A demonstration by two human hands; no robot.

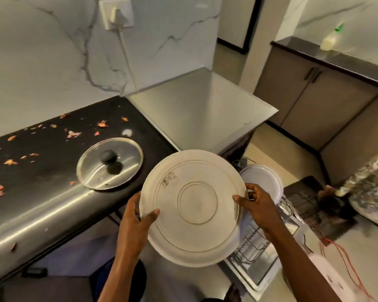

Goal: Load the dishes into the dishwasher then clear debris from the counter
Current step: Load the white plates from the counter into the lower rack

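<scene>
The counter (52,171) holds most of what is left, so I judge the task under halfway: loading is in progress and clearing has not begun. Below its right end the dishwasher rack (251,245) stands pulled out. Its near tines look free, though what I hold hides part of them.

The large plate (194,205) is in the air over that rack, just off the counter's edge, with its underside and a barcode sticker toward me. My left grip (135,219) pinches its left rim, thumb on the underside. My right grip (256,207) pinches the right rim the same way.

1 glass lid (127,158) with a black knob lies on the counter near the edge, not yet loaded. 1 white plate (264,182) already stands at the rack's far end. It is the only dish I can see inside. Orange and pink debris (10,162) is scattered across the counter's dark top.
</scene>
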